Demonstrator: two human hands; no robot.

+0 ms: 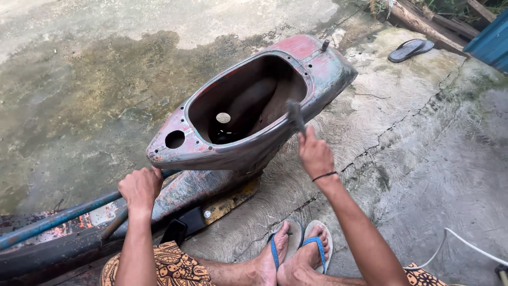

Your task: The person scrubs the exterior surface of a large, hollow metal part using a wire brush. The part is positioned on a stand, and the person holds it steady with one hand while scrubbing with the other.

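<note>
An old scooter body shell (323, 71), worn red and grey with a large oval opening, lies on cracked concrete in front of me. My right hand (315, 153) grips a hammer (295, 115) whose head is blurred near the shell's right rim. My left hand (140, 188) is closed on the lower front edge of the shell, just above a blue metal tube (58, 218). My feet in blue-strapped flip-flops (317, 246) rest on the ground below the shell.
A dark sandal (410, 49) lies at the back right beside wooden planks (423, 21) and a blue panel (492, 42). A white cable (465, 243) runs along the ground at lower right. Rusty frame parts (47, 249) lie at lower left.
</note>
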